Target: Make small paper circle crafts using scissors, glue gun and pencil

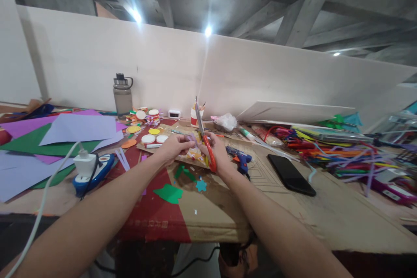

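My right hand (219, 153) grips red-handled scissors (208, 152), their blades pointing up and away from me. My left hand (174, 145) is pinched on a small pale purple paper piece (191, 138) held at the blades. Both hands hover over a cardboard sheet (211, 213) lying on the table, above a patterned paper scrap (195, 154). Green paper cutouts (169, 193) and a small teal flower shape (201, 185) lie on the cardboard just below my hands.
Large purple and green paper sheets (65, 132) cover the left. A power strip with a white plug (91, 167), a water bottle (123, 94), a blue glue gun (240, 158), a black phone (291, 174), colourful pipe cleaners (339, 150) and a pencil cup (196, 117) surround me.
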The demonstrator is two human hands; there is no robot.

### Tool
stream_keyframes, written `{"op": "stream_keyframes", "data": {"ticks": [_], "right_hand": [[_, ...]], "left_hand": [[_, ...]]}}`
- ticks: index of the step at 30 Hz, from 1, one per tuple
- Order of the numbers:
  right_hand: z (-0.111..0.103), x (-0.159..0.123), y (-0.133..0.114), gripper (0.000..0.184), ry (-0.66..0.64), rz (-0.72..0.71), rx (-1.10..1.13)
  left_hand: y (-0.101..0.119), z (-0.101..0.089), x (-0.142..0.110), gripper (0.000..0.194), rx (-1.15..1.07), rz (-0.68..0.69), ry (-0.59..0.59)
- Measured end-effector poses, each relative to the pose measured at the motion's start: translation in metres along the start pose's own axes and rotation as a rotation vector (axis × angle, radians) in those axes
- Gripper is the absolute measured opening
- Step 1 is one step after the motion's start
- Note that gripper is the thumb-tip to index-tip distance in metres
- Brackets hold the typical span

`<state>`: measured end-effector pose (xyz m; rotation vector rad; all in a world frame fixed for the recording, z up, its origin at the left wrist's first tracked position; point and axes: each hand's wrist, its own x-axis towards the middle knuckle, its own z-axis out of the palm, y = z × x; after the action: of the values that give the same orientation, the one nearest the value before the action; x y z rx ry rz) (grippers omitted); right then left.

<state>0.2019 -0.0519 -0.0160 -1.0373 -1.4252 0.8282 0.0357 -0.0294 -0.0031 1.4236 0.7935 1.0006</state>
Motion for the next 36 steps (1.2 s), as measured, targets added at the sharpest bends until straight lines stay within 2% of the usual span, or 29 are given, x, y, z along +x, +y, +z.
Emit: {"op": "stream_keyframes", "data": {"ticks": [6,36], "right_hand": [[-0.0001,0.0017,0.0057,0.048,-0.010,-0.033,-0.035],[0.0006,0.0000,0.0017,0.051,-0.003,-0.008,-0.012]], "left_hand": [[-0.0013,0.0000,0.0004,0.033,0.041,0.017,-0.022],[-0.0003,-0.0008,-0.0010,0.032,0.093,0.048,-0.045]]}}
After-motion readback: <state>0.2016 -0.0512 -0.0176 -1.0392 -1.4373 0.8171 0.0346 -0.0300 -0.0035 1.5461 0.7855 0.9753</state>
